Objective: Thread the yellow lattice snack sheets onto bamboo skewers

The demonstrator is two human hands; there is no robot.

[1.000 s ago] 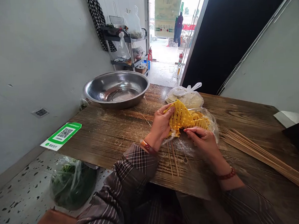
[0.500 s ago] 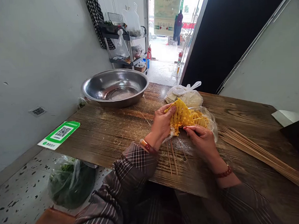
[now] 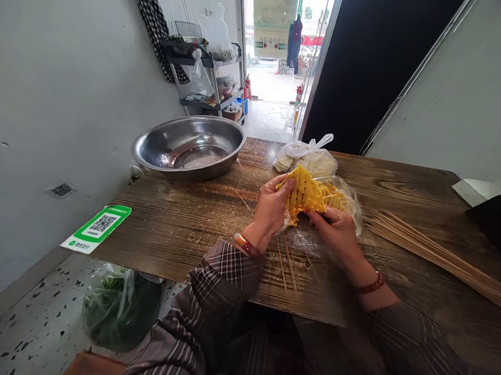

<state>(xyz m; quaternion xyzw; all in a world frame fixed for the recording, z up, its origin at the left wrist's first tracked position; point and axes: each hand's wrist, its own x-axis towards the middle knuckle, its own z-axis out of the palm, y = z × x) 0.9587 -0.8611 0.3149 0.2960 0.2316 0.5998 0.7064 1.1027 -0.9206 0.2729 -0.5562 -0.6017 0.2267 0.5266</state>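
My left hand is closed on the upper left edge of a yellow food sheet cut with rows of slits, its thumb lying across the front. At the sheet's lower right corner, the fingers of my right hand are pinched together on the edge. Whether a thin stick is also between those fingers is hidden. Just behind the sheet lies an open clear plastic bag with more yellow pieces. Below my hands, several thin wooden skewers lie on the table.
A large steel basin stands at the back left of the wooden table. Behind the yellow pieces sits a tied bag of pale food. A bundle of skewers stretches along the right. A green QR card lies near the left edge.
My right hand has moved slightly left and up, and its fingertips now meet the sheet's lower edge. My left hand keeps its hold. The view has shifted a little.
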